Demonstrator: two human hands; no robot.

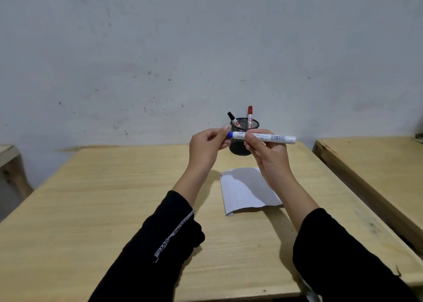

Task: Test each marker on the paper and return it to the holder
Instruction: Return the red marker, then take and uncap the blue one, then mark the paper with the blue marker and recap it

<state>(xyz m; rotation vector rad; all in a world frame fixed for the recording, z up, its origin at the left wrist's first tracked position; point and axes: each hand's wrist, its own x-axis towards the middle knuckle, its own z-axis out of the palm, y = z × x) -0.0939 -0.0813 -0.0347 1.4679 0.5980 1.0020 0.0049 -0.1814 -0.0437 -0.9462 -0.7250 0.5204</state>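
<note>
Hands raised above the wooden desk [114,198], both on one blue marker [263,137] held level in front of the black mesh holder [243,141]. Right hand [270,157] wraps the white barrel near its middle; left hand [207,146] pinches the blue cap end between thumb and fingertips, a grip suited to pulling the cap off or pressing it on; which one, cannot tell. Holder stands at the desk's far edge, near the wall, with a black marker [233,118] leaning left and a red marker [250,116] upright inside, leaving open room at the rim for a third. Folded white paper [245,192] lies flat just nearer than the holder, beneath the right wrist; small red strokes show at its far-left corner, no blue mark visible. Desk left of the holder is bare, giving free sweep; a second desk [377,164] sits to the holder's right across a gap.
</note>
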